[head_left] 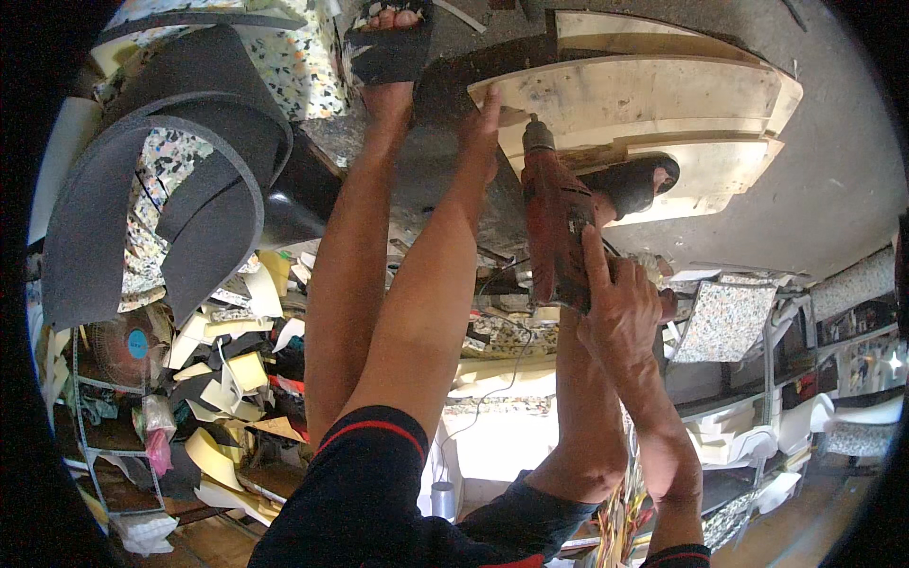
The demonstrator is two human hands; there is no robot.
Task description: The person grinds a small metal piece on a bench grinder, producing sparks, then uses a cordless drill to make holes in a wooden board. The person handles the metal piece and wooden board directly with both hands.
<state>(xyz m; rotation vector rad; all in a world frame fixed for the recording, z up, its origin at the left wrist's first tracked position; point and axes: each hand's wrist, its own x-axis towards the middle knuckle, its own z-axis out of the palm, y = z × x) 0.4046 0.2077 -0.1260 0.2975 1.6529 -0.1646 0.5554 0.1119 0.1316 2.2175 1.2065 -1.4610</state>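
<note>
My right hand (pixel 620 303) is wrapped round the handle of a worn red power drill (pixel 554 204). The drill's metal chuck (pixel 538 135) points away from me, and its front end is by the near left edge of a pale wooden panel (pixel 644 95). Whether the bit touches the wood I cannot make out. At the panel's left corner my left hand (pixel 486 128) grips the edge, one finger on top and the others hidden. The panel is long and curved, with stepped strips along its near side and smudges on its face.
My sandalled feet stand beside the work, the right foot (pixel 653 180) against the panel's near side. Curled dark foam sheets (pixel 227 142) lie at left. Foam scraps (pixel 237 374) are heaped behind, near a fan (pixel 128 346). A cord (pixel 516 369) hangs below the drill. Grey floor (pixel 805 189) extends right.
</note>
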